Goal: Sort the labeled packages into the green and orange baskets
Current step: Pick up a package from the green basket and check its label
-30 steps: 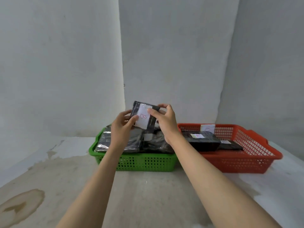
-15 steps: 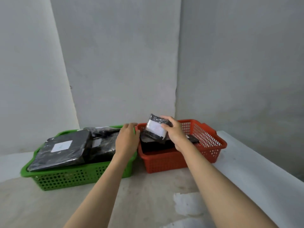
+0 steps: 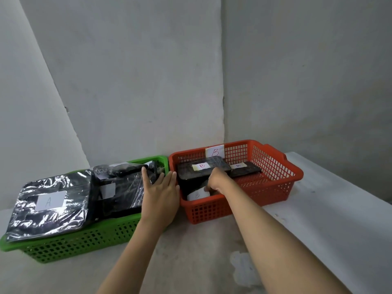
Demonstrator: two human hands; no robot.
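The green basket (image 3: pixel 84 242) on the left is piled with black wrapped packages; the nearest package (image 3: pixel 51 204) carries a white label marked A. The orange basket (image 3: pixel 275 187) on the right has a B tag on its back wall and holds black packages, one (image 3: pixel 201 169) labelled B. My right hand (image 3: pixel 216 180) reaches down into the orange basket's front left corner, fingers closed on a small black package with a white B label (image 3: pixel 197 195). My left hand (image 3: pixel 159 196) hovers flat with fingers spread over the green basket's right end, holding nothing.
Both baskets stand side by side against grey walls that meet in a corner behind them. A stained concrete surface (image 3: pixel 191 262) runs in front of them, with a paler raised slab (image 3: pixel 339 219) to the right of the orange basket.
My right hand has carried the small B package from above the green basket rightward and down into the orange basket. My left hand let go of it and now hovers flat.
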